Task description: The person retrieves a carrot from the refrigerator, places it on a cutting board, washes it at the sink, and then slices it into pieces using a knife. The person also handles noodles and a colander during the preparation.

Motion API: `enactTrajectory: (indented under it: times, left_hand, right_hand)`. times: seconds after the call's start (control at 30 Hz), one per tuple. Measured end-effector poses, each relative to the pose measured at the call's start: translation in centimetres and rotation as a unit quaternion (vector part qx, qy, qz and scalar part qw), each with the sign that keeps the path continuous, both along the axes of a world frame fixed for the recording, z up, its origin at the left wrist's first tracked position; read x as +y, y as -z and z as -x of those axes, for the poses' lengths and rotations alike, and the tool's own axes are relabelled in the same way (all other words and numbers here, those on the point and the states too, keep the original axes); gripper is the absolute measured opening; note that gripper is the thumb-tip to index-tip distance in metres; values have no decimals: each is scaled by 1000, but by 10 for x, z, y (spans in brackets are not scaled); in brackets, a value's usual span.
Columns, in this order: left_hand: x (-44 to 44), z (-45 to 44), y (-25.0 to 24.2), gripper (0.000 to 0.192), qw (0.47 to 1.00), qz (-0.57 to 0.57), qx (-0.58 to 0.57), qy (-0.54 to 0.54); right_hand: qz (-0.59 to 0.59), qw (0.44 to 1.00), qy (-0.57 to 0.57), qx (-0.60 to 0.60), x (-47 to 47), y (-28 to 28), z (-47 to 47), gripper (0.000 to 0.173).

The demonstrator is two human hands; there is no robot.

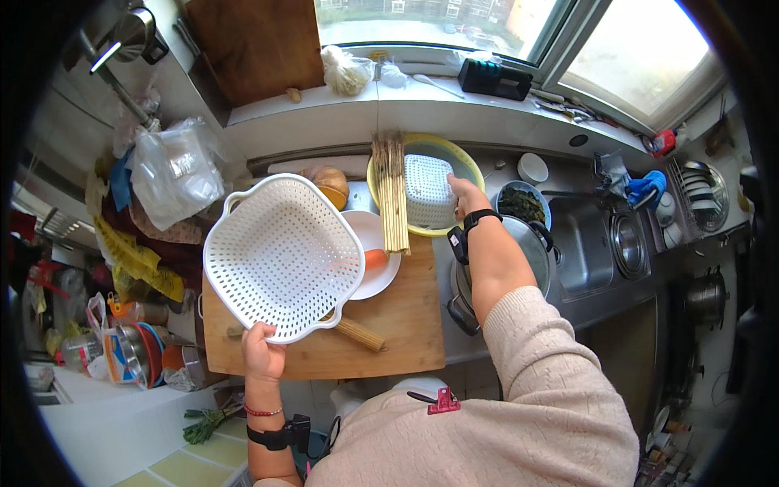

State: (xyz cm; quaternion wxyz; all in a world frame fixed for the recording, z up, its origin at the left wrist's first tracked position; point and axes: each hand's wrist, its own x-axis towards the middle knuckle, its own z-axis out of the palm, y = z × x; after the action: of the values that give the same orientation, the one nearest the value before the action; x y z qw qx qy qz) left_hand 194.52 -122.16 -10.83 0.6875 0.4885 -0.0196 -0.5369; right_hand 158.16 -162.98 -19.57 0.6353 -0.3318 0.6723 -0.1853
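Observation:
My left hand [264, 353] grips the lower rim of a large white perforated plastic basket [283, 255], tilted so its inside shows, above a wooden cutting board [414, 341]. My right hand [467, 196] is at the right edge of a smaller white perforated basket [429, 176], which sits bottom up in a yellow-rimmed basin [475, 167]. A bundle of pale sticks with dark bristly ends [394, 213] lies over the basin's left rim. Partly behind the large basket, a white plate [383, 283] holds an orange piece, perhaps carrot [375, 259]. A ribbed yellowish rod-like thing [359, 333] lies on the board.
Right of the basin stand a bowl of dark leafy food [521, 203], a lidded pot [529, 243], a small white bowl [533, 168] and a steel sink [578, 249]. A cut pumpkin [328, 185] is behind the large basket. Plastic bags [176, 170] hang at the left.

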Motion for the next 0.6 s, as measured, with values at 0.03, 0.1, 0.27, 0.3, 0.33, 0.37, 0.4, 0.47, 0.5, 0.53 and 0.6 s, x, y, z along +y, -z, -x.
enactTrajectory:
  times: [0.03, 0.1, 0.27, 0.3, 0.33, 0.37, 0.4, 0.47, 0.5, 0.53, 0.6]
  left_hand:
    - [0, 4, -1, 60, 1000, 11, 1, -4]
    - [-3, 12, -3, 53, 1000, -2, -2, -14]
    - [-22, 25, -7, 53, 1000, -5, -18, -12]
    - [-27, 28, -8, 53, 1000, -5, -15, -16]
    - [-31, 31, -10, 54, 1000, 9, -14, 1]
    - [-35, 35, -11, 54, 1000, 6, -14, -4]
    - [-39, 39, -13, 54, 1000, 8, -16, -1]
    - [-47, 43, -19, 56, 999, -8, -34, 3]
    - [-50, 46, -22, 55, 999, 4, -41, 16]
    - [-55, 50, -25, 55, 998, 3, -51, 20]
    - [-64, 52, -34, 53, 995, -4, -75, 68]
  right_hand:
    - [-6, 1000, 19, 5, -4, -3, -1, 73]
    - [-22, 999, 39, 18, -13, -14, -4, 71]
    - [-18, 995, 96, -32, -26, -34, -5, 63]
    - [-4, 992, 103, -68, -29, -36, -8, 61]
    - [33, 992, 88, -84, -28, -36, -8, 50]
    - [8, 990, 91, -111, -30, -37, -10, 45]
    - [-15, 984, 77, -159, -31, -41, -11, 41]
    - [-33, 980, 92, -172, -36, -54, -17, 30]
    - [5, 981, 63, -182, -35, -65, -18, 30]
    - [37, 983, 36, -175, -37, -83, -18, 28]
    - [140, 980, -36, -135, -34, -128, -20, 26]
